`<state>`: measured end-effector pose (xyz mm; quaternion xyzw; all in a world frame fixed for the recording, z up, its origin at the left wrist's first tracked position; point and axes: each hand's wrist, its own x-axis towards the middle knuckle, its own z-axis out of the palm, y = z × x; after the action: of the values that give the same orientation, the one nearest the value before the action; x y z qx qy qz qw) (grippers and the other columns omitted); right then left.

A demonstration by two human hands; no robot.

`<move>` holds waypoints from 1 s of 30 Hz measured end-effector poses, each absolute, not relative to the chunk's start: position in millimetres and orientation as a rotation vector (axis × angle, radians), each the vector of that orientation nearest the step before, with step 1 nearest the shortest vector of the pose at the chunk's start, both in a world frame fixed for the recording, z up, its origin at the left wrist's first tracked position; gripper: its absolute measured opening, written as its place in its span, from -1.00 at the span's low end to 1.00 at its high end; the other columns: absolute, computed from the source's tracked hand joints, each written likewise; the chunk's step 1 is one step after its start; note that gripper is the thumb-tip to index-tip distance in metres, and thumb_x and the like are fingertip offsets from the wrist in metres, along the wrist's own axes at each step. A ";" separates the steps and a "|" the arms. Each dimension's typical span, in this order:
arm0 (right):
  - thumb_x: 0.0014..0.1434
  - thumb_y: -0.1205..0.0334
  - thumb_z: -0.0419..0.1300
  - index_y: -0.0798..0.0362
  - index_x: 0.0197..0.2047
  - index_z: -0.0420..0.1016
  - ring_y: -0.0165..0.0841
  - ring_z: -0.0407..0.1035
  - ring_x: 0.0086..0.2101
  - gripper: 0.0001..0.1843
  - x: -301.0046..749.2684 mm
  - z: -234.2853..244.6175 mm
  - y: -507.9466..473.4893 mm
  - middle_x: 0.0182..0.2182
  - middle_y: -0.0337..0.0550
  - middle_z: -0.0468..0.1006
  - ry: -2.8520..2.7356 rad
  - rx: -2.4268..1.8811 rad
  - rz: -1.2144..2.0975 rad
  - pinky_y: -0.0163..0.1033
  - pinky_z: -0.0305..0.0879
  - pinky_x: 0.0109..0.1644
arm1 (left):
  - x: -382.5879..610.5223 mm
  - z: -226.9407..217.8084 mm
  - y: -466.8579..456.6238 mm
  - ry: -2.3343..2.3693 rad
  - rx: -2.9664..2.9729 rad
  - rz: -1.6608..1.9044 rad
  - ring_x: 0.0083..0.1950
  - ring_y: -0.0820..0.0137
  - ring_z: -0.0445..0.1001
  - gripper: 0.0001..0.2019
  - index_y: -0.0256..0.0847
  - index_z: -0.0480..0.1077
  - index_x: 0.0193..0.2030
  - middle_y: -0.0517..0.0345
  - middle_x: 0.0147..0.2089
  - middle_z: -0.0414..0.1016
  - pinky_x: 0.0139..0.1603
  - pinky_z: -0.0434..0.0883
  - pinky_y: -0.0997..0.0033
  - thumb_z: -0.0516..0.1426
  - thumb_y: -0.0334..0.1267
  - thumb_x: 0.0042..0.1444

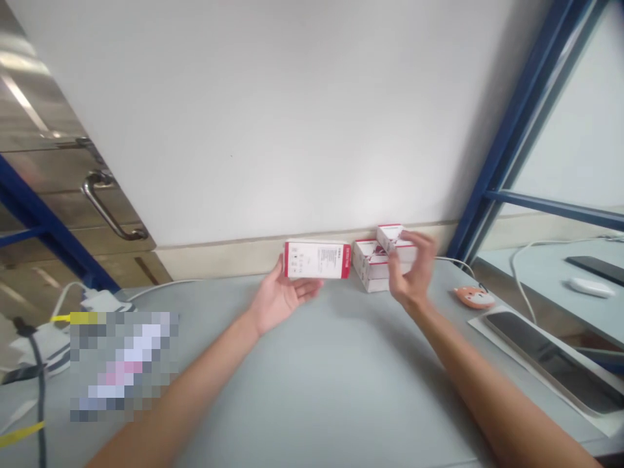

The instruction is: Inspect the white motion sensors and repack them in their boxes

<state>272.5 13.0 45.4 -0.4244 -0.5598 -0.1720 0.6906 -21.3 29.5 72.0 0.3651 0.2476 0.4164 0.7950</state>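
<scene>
My left hand point(281, 296) holds a white box with red ends point(318, 260) from below, lifted above the grey table point(312, 390) near the wall. My right hand point(414, 273) is blurred by motion; its fingers close round a smaller white and red box point(392, 237). That box is just above a stack of similar white and red boxes point(371, 266) resting against the wall's base.
An orange animal-shaped object point(474, 298) lies right of the stack. A dark tablet point(550, 361) on white paper sits at the right edge. Cables and a white adapter point(100, 302) lie at left, by a pixelated patch. A blue frame point(507, 136) rises on the right.
</scene>
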 end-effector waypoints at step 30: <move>0.18 -0.02 0.40 0.01 0.04 0.49 -0.37 0.49 -0.46 -0.55 169.7 9.4 -20.6 -0.40 -0.29 0.58 -1.367 -1.063 1.193 -0.16 0.49 -0.27 | -59.0 17.9 -14.2 1.094 2.688 1.127 0.48 -0.06 0.29 -0.32 0.01 0.29 0.41 -0.13 0.42 0.37 0.49 0.08 -0.22 0.34 0.06 0.21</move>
<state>169.7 -20.6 9.4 -0.4388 -0.5643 0.4925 0.4964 -59.0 -14.2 17.9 0.8633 0.3514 0.3619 0.0140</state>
